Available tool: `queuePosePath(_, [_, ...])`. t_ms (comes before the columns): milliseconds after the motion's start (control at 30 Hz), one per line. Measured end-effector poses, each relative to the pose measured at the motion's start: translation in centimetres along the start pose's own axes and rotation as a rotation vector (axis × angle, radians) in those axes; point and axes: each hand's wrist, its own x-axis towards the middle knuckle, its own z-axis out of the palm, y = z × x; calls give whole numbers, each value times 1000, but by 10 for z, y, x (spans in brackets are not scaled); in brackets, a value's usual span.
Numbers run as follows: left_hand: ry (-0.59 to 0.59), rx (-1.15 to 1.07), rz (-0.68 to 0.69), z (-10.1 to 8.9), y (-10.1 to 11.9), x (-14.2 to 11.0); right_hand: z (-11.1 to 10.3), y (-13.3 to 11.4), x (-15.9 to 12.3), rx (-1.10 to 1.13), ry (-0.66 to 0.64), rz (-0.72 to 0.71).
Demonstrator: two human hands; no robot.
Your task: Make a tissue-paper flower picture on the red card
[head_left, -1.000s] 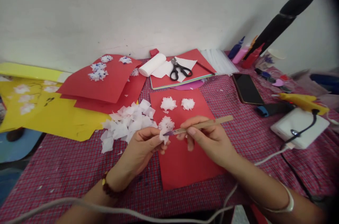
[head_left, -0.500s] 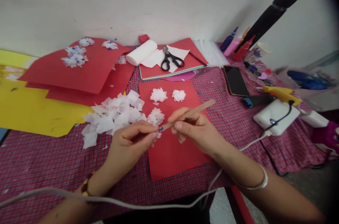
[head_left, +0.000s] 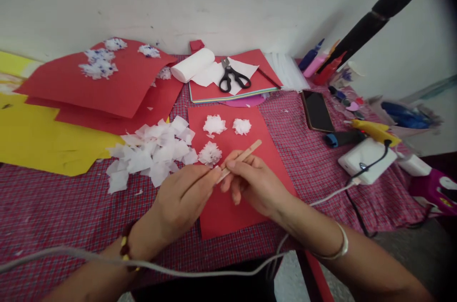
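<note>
Dim, diffuse light casts a soft shadow on the wall, upper right corner black.

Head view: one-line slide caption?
Right hand holds a wooden stick at the left hand's fingers, above red paper.

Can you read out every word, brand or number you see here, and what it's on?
None can be read.
Yellow paper: a dark mark at the left, too small and blurred.
Coloured bottles: no legible labels.
Phone: dark screen, no visible text.
White box: no readable lettering.
</note>
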Motion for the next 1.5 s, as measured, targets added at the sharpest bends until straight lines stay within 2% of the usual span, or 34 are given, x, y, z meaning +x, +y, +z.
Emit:
queuePosePath(100, [0,4,-161,2,-5,4,-7,-10,1,-37,81,-58])
queuePosePath(200, [-19,-38,-279,1,-11,8,-22,-30,1,-231,165,-217])
queuePosePath(333, [-136,-169,-218,3,-12,5,-34,-46,-3,-648,218,-387])
queuePosePath(433, [-248,-268,-149,7,-10,0,-33,-45,-5,-949,165,-422])
queuePosePath(500, [-301,-289,-126,11,-9,0,-32,-42,-6,-1066,142,-433])
queuePosePath(667, [-488,-189,-174,20,-10,22,-36,-48,-7,-1007,192,-454])
queuePosePath(767, [-612,-96,-132,28,-14,41,-39,-57,-11,-998,174,-437])
queuePosePath(867, [-673,-77,-77,37,-19,54,-39,-64,-15,-1000,135,-419])
queuePosePath(1033, [-672,-106,-113,46,-24,63,-38,-67,-16,-1042,33,-405])
queuePosePath(1267, [-642,-145,-174,47,-21,67,-35,-59,-12,-1192,-59,-317])
queuePosePath(1367, [-632,-106,-130,49,-23,69,-34,-56,-10,-1247,-117,-310])
queuePosePath(1500, [-606,-106,-75,54,-29,68,-34,-53,-9,-1349,-93,-307])
